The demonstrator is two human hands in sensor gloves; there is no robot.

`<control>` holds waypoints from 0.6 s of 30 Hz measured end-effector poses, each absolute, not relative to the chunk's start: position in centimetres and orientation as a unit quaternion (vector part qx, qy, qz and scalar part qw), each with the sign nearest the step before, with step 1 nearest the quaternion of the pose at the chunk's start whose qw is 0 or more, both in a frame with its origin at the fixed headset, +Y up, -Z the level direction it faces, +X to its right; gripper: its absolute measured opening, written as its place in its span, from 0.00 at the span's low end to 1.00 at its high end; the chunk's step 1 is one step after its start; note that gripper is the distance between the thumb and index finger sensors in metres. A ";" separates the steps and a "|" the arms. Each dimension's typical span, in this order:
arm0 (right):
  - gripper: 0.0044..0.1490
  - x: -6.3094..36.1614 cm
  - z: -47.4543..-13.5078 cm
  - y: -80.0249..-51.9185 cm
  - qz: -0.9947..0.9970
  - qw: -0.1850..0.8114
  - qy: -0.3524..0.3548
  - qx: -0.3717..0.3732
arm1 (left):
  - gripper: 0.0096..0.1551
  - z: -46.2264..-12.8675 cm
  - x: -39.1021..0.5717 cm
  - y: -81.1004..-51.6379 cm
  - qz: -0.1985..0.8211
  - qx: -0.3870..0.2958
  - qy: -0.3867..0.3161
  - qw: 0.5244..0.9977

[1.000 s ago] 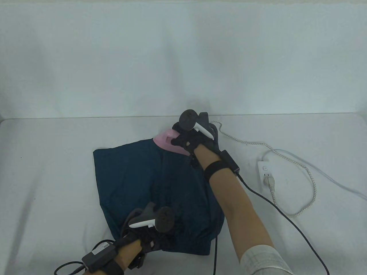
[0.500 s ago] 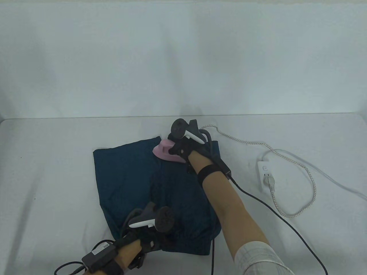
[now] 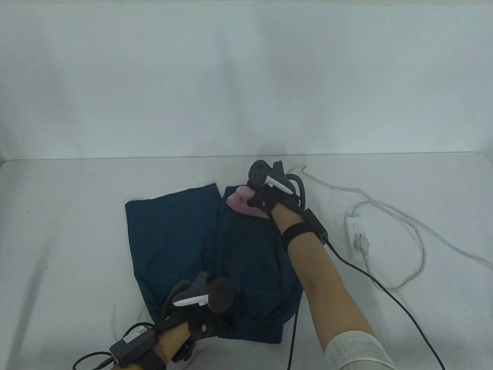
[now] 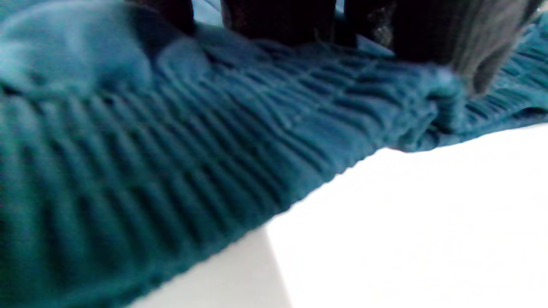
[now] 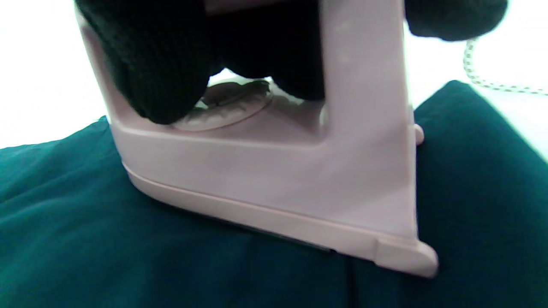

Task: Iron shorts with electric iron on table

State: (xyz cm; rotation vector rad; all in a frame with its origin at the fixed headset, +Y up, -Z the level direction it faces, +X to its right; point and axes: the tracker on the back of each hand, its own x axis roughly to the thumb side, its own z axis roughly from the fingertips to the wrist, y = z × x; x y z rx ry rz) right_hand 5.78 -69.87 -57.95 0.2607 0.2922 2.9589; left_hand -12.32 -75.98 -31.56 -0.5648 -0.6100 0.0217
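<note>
Since half a second ago the small pale pink plastic electric iron (image 3: 242, 203) has slid toward the right of the table view, off the left leg's hem and onto the upper end of the right leg of the dark teal fabric shorts (image 3: 173, 246), carried there by the right hand (image 3: 271, 198). That hand's grip is closed round the iron's handle: in the right wrist view the black gloved fingers (image 5: 154, 72) wrap through the handle opening, and the iron's flat sole lies on the teal cloth with its pointed end toward the lower right of that frame. One pair of shorts lies spread at the centre of the white cloth-covered surface (image 3: 69, 239), legs toward the top of the table view and the gathered elastic waistband (image 4: 214, 141) toward the bottom edge. The left hand (image 3: 200, 314) rests on that waistband at the lower middle of the frame; in the left wrist view dark fingers come down onto the ribbed cloth, but whether they pinch it or only press on it cannot be told. To the right of the shorts, well apart from them, lies one white power strip (image 3: 356, 235) with one plug in it, and a white braided cord (image 3: 418, 250) loops from that plug round toward the iron. Two black cables run from the wrist units, one (image 3: 385, 293) crossing the surface at lower right beside the right forearm.
</note>
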 end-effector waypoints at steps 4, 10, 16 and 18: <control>0.36 7.6 -57.6 -69.7 0.990 0.068 0.099 0.079 | 0.43 -31.6 -12.3 -76.0 0.011 -0.274 -0.296 0.915; 0.36 10.9 -56.9 -69.4 0.992 0.048 0.097 0.062 | 0.43 -31.5 -12.3 -76.0 0.011 -0.274 -0.295 0.915; 0.35 14.1 -56.2 -69.1 0.994 0.030 0.092 0.041 | 0.43 -31.5 -12.3 -76.0 0.011 -0.274 -0.295 0.915; 0.35 14.7 -55.9 -69.0 0.995 0.032 0.092 0.036 | 0.43 -31.5 -12.3 -76.0 0.010 -0.274 -0.295 0.915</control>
